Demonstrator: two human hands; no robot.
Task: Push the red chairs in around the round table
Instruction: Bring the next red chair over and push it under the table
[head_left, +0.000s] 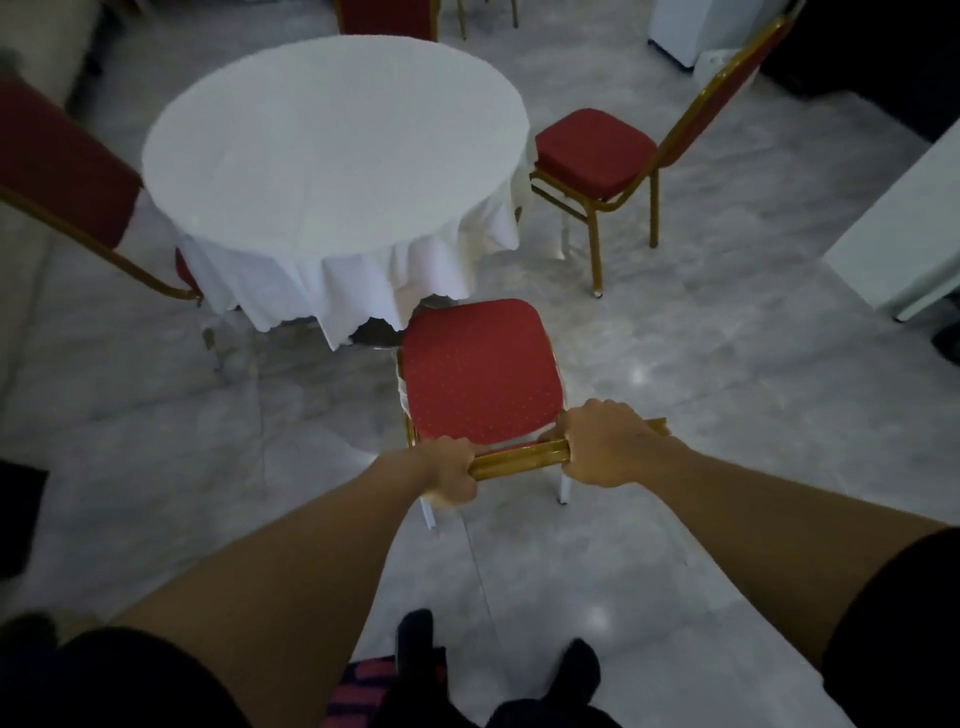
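A round table (332, 145) under a white cloth stands in the upper middle. Right below it is a red chair (480, 371) with a gold frame, its seat front just at the cloth's hem. My left hand (449, 470) and my right hand (605, 441) both grip the gold top rail of this chair's back. A second red chair (595, 148) stands to the right of the table, seat facing it, a small gap between. A third red chair (67, 166) is at the left, close against the cloth. A fourth red chair back (387, 18) shows behind the table.
Grey marble floor (675, 364) all round. A white cabinet or table edge (898, 244) juts in at the right. A white box (691, 26) stands at the top right. My feet in dark shoes (493, 660) are at the bottom.
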